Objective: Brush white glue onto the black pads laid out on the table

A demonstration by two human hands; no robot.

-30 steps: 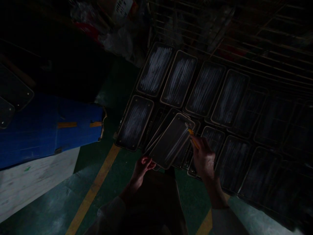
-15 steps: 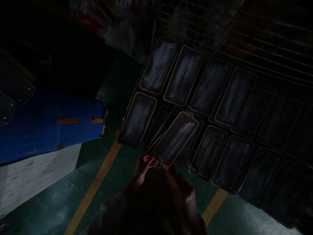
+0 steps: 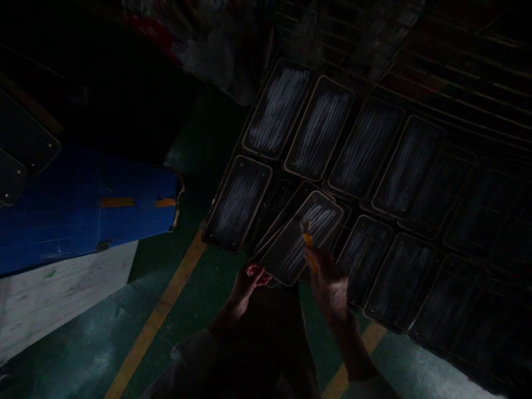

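My left hand (image 3: 250,280) pinches the near left corner of a dark rectangular plate (image 3: 286,257) with rounded corners and a pale rim. White streaks run lengthwise over the plate's right part. My right hand (image 3: 330,282) is wrapped round the orange handle of a brush (image 3: 306,235), whose bristle end lies over the middle of that plate. Under and to the left of it, another dark plate (image 3: 276,221) shows partly. A streaked plate (image 3: 238,204) lies further left on the wire rack.
Several more streaked plates (image 3: 318,127) lie in two rows on the rack, whose wire shelves (image 3: 469,100) rise at the back right. A blue box (image 3: 137,194) stands left. Yellow lines (image 3: 160,310) cross the green floor. Plastic bags (image 3: 211,61) are behind.
My right hand has moved up and right, taking the brush from the plate's near edge to its middle. White streaks now cover more of the plate. My left hand has barely moved.
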